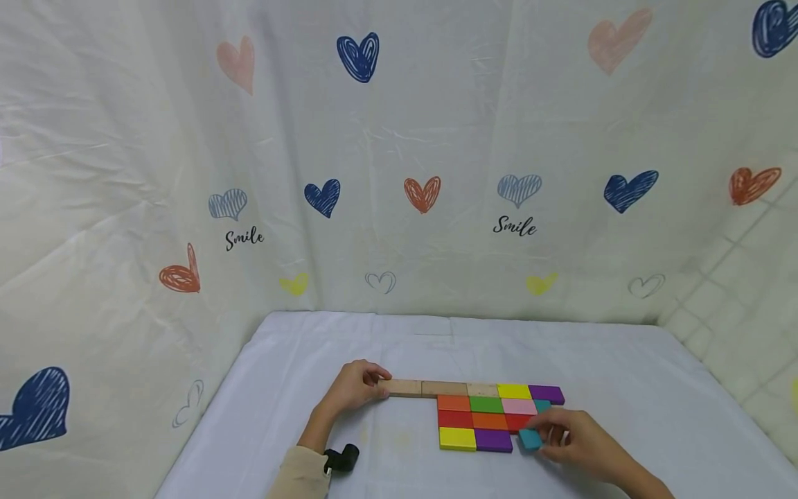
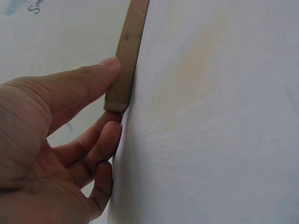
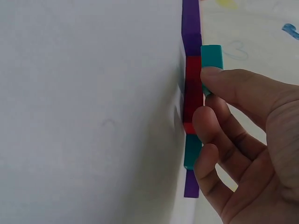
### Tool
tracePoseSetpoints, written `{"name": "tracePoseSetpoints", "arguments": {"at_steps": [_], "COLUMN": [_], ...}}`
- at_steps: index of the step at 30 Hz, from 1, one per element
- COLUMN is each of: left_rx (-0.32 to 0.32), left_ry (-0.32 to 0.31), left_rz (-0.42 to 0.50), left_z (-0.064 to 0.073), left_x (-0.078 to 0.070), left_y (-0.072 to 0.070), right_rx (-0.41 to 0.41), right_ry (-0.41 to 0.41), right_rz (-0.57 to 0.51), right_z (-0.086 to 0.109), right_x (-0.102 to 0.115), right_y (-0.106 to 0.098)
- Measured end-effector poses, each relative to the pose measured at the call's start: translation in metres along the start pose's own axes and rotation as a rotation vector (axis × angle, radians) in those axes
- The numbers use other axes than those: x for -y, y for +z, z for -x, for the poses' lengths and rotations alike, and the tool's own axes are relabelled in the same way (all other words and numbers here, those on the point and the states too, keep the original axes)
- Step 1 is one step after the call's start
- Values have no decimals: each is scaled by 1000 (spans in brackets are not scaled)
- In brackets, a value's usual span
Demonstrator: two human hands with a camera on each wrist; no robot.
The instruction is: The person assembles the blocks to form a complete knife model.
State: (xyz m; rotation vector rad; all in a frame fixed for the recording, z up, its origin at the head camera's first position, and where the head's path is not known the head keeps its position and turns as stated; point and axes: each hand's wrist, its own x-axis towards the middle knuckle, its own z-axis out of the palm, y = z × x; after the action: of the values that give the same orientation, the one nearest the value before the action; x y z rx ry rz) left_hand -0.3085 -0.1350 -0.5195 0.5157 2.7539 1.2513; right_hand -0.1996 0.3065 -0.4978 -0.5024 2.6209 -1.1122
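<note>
My left hand pinches the left end of a plain wooden block, thumb on its near side. That block lies at the end of a row along the top of a flat arrangement of coloured blocks. In the left wrist view the wooden block rests on the cloth, other fingers curled below its end. My right hand holds a teal block between thumb and fingers, just right of the purple block in the bottom row. The right wrist view shows this teal block raised above the red block.
White cloth covers the table. Yellow, green, pink, orange and red blocks lie edge to edge, with another purple block at the upper right. A black device sits on my left wrist. A heart-printed curtain hangs behind.
</note>
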Motion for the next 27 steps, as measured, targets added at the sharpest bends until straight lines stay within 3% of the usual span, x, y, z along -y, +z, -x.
{"name": "tracePoseSetpoints", "arguments": {"at_steps": [10, 27], "left_rx": [6, 6], "left_ry": [-2, -11], "left_rz": [5, -4], "left_z": [0, 0], "left_x": [0, -1], "left_y": [-1, 0], "right_rx": [7, -8], "right_ry": [-53, 13], "right_rz": [36, 139], "right_z": [-5, -7], "right_x": [2, 15], "right_y": [7, 11]}}
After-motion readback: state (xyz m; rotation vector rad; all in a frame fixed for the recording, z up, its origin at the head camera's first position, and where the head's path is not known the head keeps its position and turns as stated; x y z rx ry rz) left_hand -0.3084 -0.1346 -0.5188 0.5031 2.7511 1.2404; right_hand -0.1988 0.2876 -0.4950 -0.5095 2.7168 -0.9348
